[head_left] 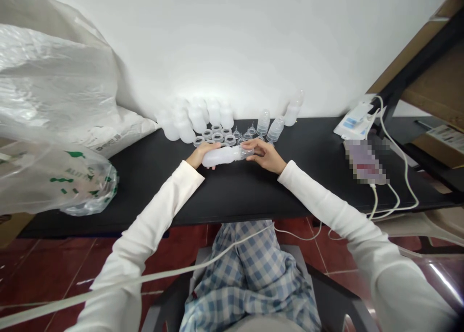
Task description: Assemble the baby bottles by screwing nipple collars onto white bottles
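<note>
A white translucent baby bottle (220, 156) lies tilted on its side above the black table, its base in my left hand (201, 153). My left fingers are wrapped around and under it. At its other end is a clear cap (246, 153), gripped by the fingers of my right hand (267, 155). Just behind my hands are several clear collar rings (217, 137) and several clear teats (248, 135). Two loose clear caps (263, 122) stand beyond my right hand. Several open white bottles (196, 118) stand at the back left, and one capped bottle (292, 111) leans near the wall.
Large plastic bags (54, 76) cover the left of the black table (152, 187). A power strip (354, 119), white cables (406, 167) and a blurred flat object (364, 162) lie at the right. Shelving with cardboard boxes (435, 71) stands beyond. A cable crosses my lap.
</note>
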Demonstrator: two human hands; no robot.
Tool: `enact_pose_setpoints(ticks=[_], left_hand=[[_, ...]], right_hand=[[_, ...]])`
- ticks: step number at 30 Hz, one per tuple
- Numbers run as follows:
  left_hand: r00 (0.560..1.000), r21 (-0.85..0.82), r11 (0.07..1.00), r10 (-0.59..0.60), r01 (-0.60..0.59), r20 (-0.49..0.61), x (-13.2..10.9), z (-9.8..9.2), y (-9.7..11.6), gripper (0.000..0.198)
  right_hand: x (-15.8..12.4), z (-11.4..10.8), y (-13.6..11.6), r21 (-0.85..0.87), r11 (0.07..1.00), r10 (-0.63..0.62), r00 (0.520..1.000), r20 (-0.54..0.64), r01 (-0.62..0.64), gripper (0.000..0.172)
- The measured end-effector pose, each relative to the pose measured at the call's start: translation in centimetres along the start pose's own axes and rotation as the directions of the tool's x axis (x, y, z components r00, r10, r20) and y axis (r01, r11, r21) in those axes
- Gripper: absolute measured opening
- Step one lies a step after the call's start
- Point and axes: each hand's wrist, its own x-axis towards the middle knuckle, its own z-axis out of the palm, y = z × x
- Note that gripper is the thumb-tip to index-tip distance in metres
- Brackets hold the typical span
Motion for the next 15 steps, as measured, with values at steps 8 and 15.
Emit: enact_pose_setpoints(ticks=[8, 15], left_hand=[[0.995, -0.178, 0.979, -0.091, 0.098, 0.050, -0.1, 0.9, 0.3, 0.063], [0.895, 0.398, 0.847, 0.430, -0.352, -0.123, -1.1, 3.5, -0.5, 0.065]], right_hand=[[0.3, 0.3, -1.0, -0.243, 0.969, -0.068, 0.996, -0.051, 0.054, 0.044], [0.3, 0.6, -1.9, -0.670, 0.730, 0.145, 0.989, -0.042, -0.135, 0.030]])
